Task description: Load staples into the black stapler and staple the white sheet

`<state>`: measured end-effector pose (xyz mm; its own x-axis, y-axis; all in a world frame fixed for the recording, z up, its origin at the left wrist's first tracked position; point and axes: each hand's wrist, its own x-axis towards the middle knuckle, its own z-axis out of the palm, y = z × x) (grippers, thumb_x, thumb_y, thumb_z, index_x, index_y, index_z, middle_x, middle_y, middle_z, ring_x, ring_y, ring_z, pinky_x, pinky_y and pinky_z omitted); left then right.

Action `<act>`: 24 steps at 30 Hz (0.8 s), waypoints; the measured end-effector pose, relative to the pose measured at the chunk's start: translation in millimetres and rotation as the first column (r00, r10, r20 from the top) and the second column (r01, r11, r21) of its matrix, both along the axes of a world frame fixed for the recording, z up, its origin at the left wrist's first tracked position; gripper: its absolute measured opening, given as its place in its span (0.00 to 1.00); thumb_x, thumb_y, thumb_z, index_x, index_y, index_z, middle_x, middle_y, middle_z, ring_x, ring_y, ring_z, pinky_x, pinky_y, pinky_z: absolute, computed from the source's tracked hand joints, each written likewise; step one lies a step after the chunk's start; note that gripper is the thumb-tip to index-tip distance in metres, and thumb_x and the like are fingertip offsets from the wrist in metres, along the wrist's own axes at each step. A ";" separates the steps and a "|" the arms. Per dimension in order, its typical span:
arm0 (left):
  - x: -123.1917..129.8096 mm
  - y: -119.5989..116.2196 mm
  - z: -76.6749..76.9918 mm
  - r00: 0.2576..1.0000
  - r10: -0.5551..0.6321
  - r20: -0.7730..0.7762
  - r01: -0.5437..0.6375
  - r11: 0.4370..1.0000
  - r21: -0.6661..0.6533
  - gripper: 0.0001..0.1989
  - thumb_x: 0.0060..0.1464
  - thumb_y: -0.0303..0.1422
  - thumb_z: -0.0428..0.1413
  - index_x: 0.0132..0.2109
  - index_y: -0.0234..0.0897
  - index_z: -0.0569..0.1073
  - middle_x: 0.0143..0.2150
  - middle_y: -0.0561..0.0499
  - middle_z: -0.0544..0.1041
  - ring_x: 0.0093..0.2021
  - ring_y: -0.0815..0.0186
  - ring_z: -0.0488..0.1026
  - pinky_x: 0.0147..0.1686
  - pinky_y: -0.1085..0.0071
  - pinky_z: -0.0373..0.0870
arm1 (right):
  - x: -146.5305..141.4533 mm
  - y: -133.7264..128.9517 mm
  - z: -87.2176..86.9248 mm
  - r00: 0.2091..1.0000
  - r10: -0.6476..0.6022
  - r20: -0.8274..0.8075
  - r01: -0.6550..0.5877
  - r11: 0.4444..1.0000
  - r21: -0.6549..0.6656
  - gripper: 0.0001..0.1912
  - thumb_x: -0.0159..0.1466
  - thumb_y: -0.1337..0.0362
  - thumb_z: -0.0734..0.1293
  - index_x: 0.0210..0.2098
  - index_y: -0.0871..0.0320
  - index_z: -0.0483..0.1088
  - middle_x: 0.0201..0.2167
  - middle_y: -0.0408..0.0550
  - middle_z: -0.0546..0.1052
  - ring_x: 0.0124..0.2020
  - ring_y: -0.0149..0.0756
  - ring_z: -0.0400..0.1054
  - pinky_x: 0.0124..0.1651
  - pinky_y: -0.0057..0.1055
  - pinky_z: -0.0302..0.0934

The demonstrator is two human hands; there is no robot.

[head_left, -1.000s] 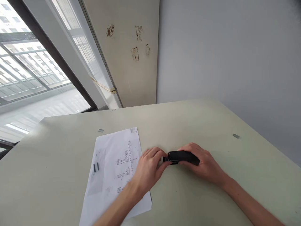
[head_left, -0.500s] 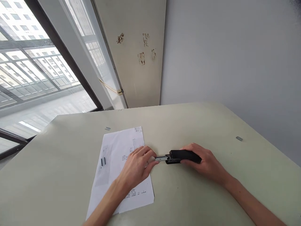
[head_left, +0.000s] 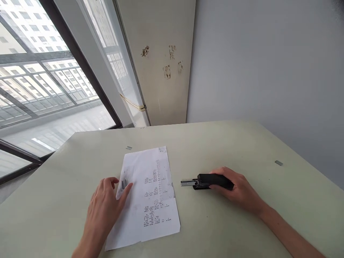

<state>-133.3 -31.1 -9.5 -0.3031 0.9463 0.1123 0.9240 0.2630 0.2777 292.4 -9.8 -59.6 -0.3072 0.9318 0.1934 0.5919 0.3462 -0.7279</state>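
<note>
right hand [head_left: 238,184] grips the stapler [head_left: 207,178] by its rear; left hand [head_left: 104,205], spread, straddles staples [head_left: 123,184].

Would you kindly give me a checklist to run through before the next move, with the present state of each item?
1. Stapler secured by the right hand: ok, held around its black body.
2. Metal rail exposed: ok, it sticks out beyond the body, pointing toward the paper.
3. Staple strips on the paper gripped: not ok, the left hand is open, its thumb and fingertips apart on either side of them.
4. Paper lying on the table: ok.
5. Staples inside the rail: cannot tell, too small to make out.
</note>
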 end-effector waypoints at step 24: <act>12.0 9.5 -13.4 0.966 -0.260 -0.004 0.259 0.961 0.098 0.18 0.69 0.45 0.46 0.59 0.44 0.68 0.50 0.47 0.84 0.53 0.49 0.80 0.52 0.53 0.73 | -2.6 -0.6 4.7 1.000 -0.018 -0.004 0.018 1.000 -0.005 0.15 0.73 0.47 0.67 0.49 0.49 0.75 0.41 0.49 0.82 0.37 0.43 0.75 0.38 0.37 0.71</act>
